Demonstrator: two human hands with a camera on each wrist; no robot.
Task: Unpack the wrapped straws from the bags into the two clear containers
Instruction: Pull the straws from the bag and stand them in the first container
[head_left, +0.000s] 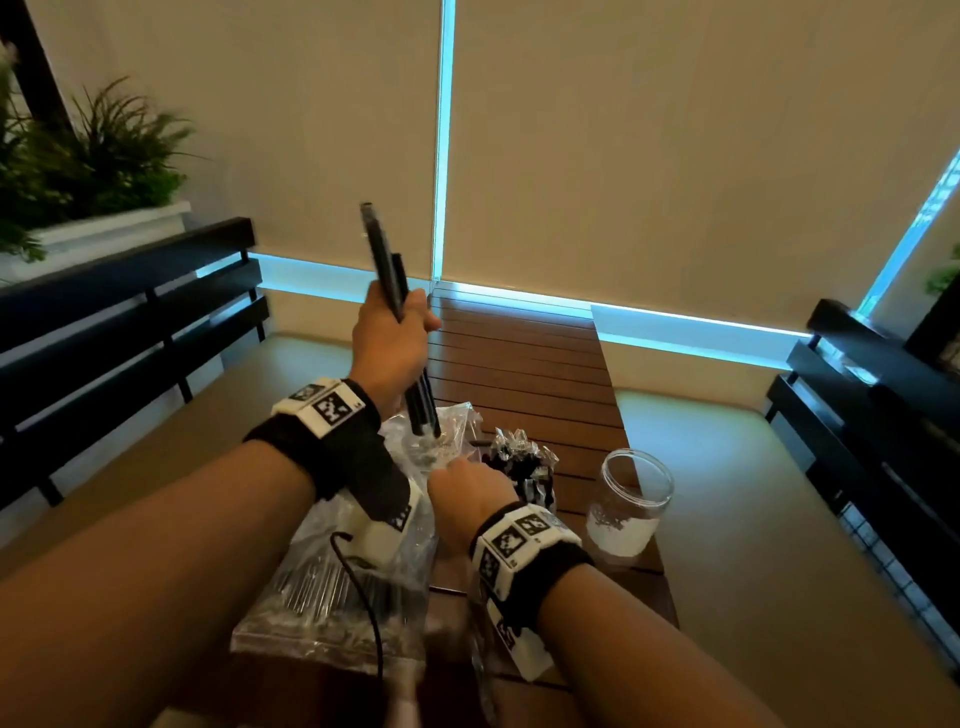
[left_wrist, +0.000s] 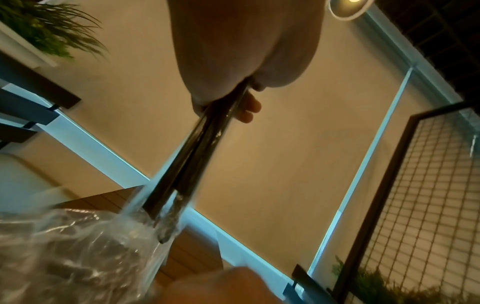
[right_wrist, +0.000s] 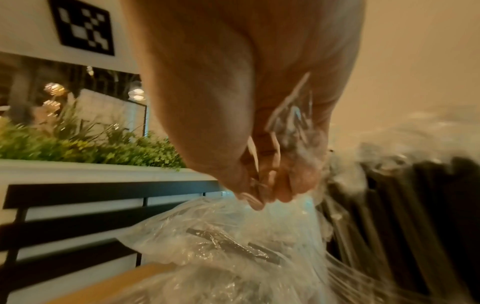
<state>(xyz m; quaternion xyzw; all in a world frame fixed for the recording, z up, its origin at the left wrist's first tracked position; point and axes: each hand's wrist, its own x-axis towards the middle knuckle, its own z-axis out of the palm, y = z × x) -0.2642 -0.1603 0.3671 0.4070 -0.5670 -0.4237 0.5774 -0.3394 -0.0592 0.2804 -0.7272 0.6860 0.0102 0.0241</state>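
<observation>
The left hand is raised above the brown slatted wooden counter, its fingers curled round a small bundle of black straws in clear wrappers. The bundle stands nearly upright, tilted slightly left; its lower ends hang just over the open mouth of a crinkled clear plastic bag lying on the counter's near end, with more dark straws inside.

The right hand is low, pinching the edge of that bag's plastic film between thumb and fingertips, so it is closed on the bag. Just beyond it stands one clear container, packed with black wrapped straws whose shiny ends stick up. To the right, apart from it, a second clear round jar with a white label stands; no straws can be made out in it.

Black slatted benches flank the counter, and a white planter of green foliage sits at the left.
</observation>
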